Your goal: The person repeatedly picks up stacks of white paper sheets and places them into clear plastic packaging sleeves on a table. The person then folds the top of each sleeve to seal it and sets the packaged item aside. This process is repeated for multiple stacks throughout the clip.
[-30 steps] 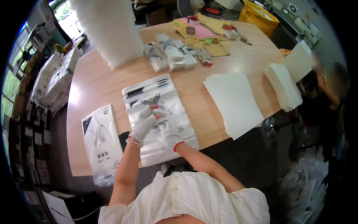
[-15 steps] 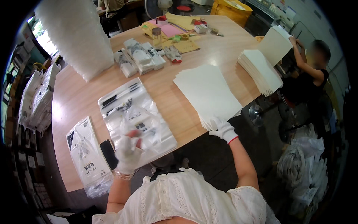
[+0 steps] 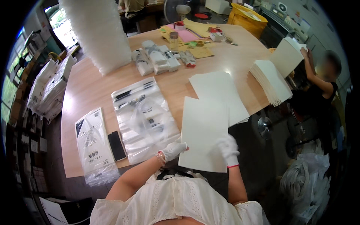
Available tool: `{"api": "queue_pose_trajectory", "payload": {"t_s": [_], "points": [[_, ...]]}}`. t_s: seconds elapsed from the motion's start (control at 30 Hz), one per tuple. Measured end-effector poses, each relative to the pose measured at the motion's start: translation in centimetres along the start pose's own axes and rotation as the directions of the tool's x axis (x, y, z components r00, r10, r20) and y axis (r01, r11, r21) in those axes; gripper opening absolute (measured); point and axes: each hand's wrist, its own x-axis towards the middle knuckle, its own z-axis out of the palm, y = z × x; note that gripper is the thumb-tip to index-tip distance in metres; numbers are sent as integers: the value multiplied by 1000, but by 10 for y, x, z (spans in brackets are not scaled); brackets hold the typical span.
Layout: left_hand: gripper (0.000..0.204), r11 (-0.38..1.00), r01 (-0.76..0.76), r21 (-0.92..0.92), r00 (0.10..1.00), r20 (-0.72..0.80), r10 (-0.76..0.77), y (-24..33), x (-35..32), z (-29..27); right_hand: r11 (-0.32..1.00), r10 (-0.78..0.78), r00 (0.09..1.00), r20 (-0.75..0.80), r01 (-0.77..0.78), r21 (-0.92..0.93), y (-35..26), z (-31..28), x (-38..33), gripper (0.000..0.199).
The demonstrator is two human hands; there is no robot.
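A white sheet or thin stack of drawing paper [image 3: 202, 131] is in front of me, its lower part past the table's near edge. My left hand [image 3: 173, 150], in a white glove with red fingertips, is closed on its left edge. My right hand [image 3: 227, 150], gloved too, is at its right edge; motion smears its fingers. Just beyond lies a fanned stack of white paper [image 3: 215, 88]. To the left of the held paper is a pile of clear printed plastic bags [image 3: 146, 120]. Beside that pile lie a black phone [image 3: 117, 145] and a packed bag of paper [image 3: 94, 144].
Wrapped packets [image 3: 157, 58], a spare glove [image 3: 188, 59] and a glass jar [image 3: 174, 40] stand farther back on the table [image 3: 90, 86]. A tall white foam-like roll [image 3: 97, 37] is at the far left. At right, another person handles paper near a second stack [image 3: 270, 80].
My right hand has brought paper off the fanned stack toward me. My left hand has moved right, from the plastic bags to the paper's left edge. The view has shifted slightly.
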Motion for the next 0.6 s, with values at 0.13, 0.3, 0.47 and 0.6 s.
{"api": "queue_pose_trajectory", "payload": {"t_s": [0.13,0.3,0.47,0.6], "points": [[57,704,-90,705,981,-59,185,27,-46,7,445,598,802,22,-354,823,26,43,-22,53],[82,123,-337,934,877,263,402,16,-61,17,780,445,848,-288,-210,590,-41,129,17,33],[66,194,-18,981,378,-173,910,83,-48,-79,997,76,963,-258,-69,35,-81,97,19,35],[64,819,-132,559,850,-361,384,125,-43,-160,764,-33,991,131,109,-636,-111,96,25,29]]}}
